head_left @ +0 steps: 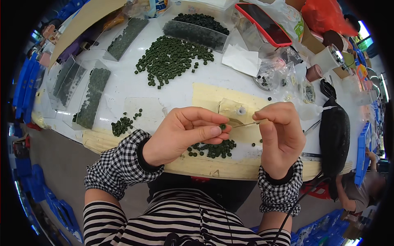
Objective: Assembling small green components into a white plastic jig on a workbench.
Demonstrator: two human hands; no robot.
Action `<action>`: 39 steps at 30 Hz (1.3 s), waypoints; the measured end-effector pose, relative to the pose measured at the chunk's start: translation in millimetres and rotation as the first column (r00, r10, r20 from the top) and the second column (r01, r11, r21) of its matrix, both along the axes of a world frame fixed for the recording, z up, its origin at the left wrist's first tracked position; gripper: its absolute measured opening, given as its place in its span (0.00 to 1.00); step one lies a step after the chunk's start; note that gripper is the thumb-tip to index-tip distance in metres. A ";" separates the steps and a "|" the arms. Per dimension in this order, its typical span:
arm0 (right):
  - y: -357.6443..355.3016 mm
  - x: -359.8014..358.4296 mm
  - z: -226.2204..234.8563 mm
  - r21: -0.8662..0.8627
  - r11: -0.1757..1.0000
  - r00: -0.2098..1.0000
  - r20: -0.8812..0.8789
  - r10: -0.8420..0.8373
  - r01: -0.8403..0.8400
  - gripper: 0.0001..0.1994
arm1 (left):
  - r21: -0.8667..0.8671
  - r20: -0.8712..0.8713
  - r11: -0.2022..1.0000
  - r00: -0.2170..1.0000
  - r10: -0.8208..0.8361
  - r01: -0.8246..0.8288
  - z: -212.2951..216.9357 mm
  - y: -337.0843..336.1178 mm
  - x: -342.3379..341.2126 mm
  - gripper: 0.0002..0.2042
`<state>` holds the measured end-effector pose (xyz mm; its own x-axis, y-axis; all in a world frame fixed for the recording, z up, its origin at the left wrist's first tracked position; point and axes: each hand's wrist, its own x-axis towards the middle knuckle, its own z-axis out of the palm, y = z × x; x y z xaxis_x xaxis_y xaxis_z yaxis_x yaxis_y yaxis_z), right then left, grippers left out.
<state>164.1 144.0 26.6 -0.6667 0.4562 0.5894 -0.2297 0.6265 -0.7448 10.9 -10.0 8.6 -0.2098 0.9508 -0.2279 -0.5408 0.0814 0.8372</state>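
While the left hand (184,133) pinches a single small green bead (223,127) between thumb and forefinger, the right hand (281,135) is closed on a thin needle (245,124) whose tip points at the bead's hole, almost touching it. Both hands hover just above the near edge of the white surface (123,86), over a yellowish pad (209,96).

Judging by how things lie, the work looks far from finished. A small pile of beads (213,149) sits directly under the hands, another little heap (122,126) lies to the left, and a big loose scatter (172,57) covers the middle of the surface. Further back, a clear tray (195,35) is full of the same dark beads, and several flat clear trays (92,98) on the left hold more in rows. Whether any beads already ride on a thread behind the needle cannot be told; the thread itself is too fine to see. So one bead is at the needle now, and a great many remain loose. A black pouch (334,135) lies to the right, near rolls of tape (328,57).
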 end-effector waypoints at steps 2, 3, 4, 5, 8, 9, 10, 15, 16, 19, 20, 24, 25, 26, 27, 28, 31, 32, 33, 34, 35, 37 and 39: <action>-1.0 -2.1 -5.1 -0.095 0.993 0.997 0.005 0.076 -0.076 0.05 | -0.003 -0.003 1.000 1.000 -0.020 0.020 0.2 0.4 0.8 0.12; -1.0 -1.7 -4.1 -0.099 0.988 0.992 0.023 0.123 -0.120 0.04 | -0.001 0.000 1.000 1.000 -0.030 0.030 0.0 1.0 0.8 0.12; -2.9 -2.2 -4.6 -0.156 0.979 0.990 0.015 0.137 -0.133 0.04 | 0.000 0.000 0.999 0.999 -0.039 0.039 -0.4 1.1 0.5 0.12; -6.3 -3.2 -5.3 -0.212 0.966 0.989 0.007 0.150 -0.145 0.04 | 0.003 -0.004 0.999 0.999 -0.037 0.037 -1.0 1.3 0.8 0.12; -8.1 -4.2 -9.5 -0.280 0.943 0.983 -0.013 0.185 -0.181 0.04 | 0.016 -0.007 0.999 0.999 -0.034 0.034 -2.3 1.9 1.9 0.12; -7.9 -4.3 -10.6 -0.285 0.939 0.981 -0.018 0.196 -0.193 0.04 | 0.020 -0.002 0.999 0.999 -0.037 0.037 -3.0 1.8 1.9 0.12; -8.0 -4.7 -11.1 -0.286 0.940 0.981 -0.013 0.193 -0.188 0.05 | 0.024 0.002 0.999 0.999 -0.036 0.036 -3.5 1.5 1.6 0.12; -7.7 -5.5 -11.9 -0.253 0.952 0.984 0.004 0.177 -0.170 0.05 | 0.019 -0.007 0.999 0.999 -0.037 0.037 -3.4 1.5 1.6 0.12; -7.8 -5.5 -12.0 -0.254 0.952 0.984 0.003 0.176 -0.169 0.05 | 0.021 -0.006 0.999 0.999 -0.038 0.038 -3.4 1.5 1.5 0.12; -8.0 -5.1 -12.3 -0.233 0.959 0.985 0.012 0.172 -0.165 0.05 | 0.029 -0.002 0.999 0.999 -0.035 0.035 -3.9 1.4 1.6 0.12; -7.2 -4.8 -12.3 -0.210 0.964 0.985 0.023 0.171 -0.162 0.05 | 0.030 -0.002 0.999 0.999 -0.034 0.034 -3.5 1.3 1.7 0.13; -3.8 -6.2 -12.8 -0.118 0.979 0.983 0.052 0.174 -0.167 0.05 | 0.025 -0.008 0.999 1.000 -0.024 0.024 -3.3 1.5 1.4 0.12; -5.1 -6.2 -12.5 -0.165 0.972 0.984 0.029 0.175 -0.168 0.04 | 0.024 -0.012 0.999 1.000 -0.023 0.024 -3.1 1.8 1.6 0.12; -7.4 -6.2 -12.4 -0.211 0.962 0.984 0.006 0.176 -0.171 0.04 | 0.024 -0.017 0.999 1.000 -0.024 0.024 -2.7 2.1 1.9 0.12; -8.7 -6.1 -12.2 -0.257 0.951 0.984 -0.017 0.176 -0.174 0.04 | 0.023 -0.022 0.999 0.999 -0.024 0.024 -2.2 2.4 2.3 0.12; -8.8 -5.7 -10.3 -0.280 0.945 0.985 -0.030 0.169 -0.170 0.04 | 0.021 -0.027 0.999 0.999 -0.023 0.024 -1.8 2.2 2.5 0.12; -8.1 -4.8 -5.3 -0.317 0.942 0.994 -0.046 0.102 -0.111 0.04 | -0.002 -0.040 1.000 0.999 -0.019 0.019 -1.4 1.5 2.2 0.12; -7.9 -4.9 -5.7 -0.308 0.950 0.998 -0.040 0.049 -0.059 0.03 | 0.008 -0.049 1.000 0.999 -0.015 0.015 -1.5 1.2 2.2 0.12; -7.7 -5.0 -5.8 -0.298 0.954 0.999 -0.034 -0.003 -0.007 0.03 | 0.017 -0.058 1.000 0.998 -0.010 0.011 -1.9 0.8 2.3 0.12; -4.7 -5.3 -6.0 -0.163 0.985 0.998 0.010 -0.058 0.058 0.03 | 0.026 -0.068 1.000 0.998 -0.003 0.005 -2.5 0.1 2.3 0.12; 0.6 -5.8 -6.1 -0.022 0.993 0.992 0.045 -0.117 0.118 0.03 | 0.031 -0.101 0.999 0.995 0.026 -0.023 -3.0 -0.8 2.0 0.12; 5.0 -8.5 -6.2 0.184 0.965 0.976 0.072 -0.204 0.188 0.04 | 0.046 -0.166 0.996 0.983 0.080 -0.074 -3.6 -1.8 1.8 0.13; 5.7 -10.7 -7.3 0.307 0.927 0.966 0.070 -0.250 0.217 0.05 | 0.102 -0.248 0.985 0.955 0.161 -0.139 -3.5 -1.9 3.5 0.14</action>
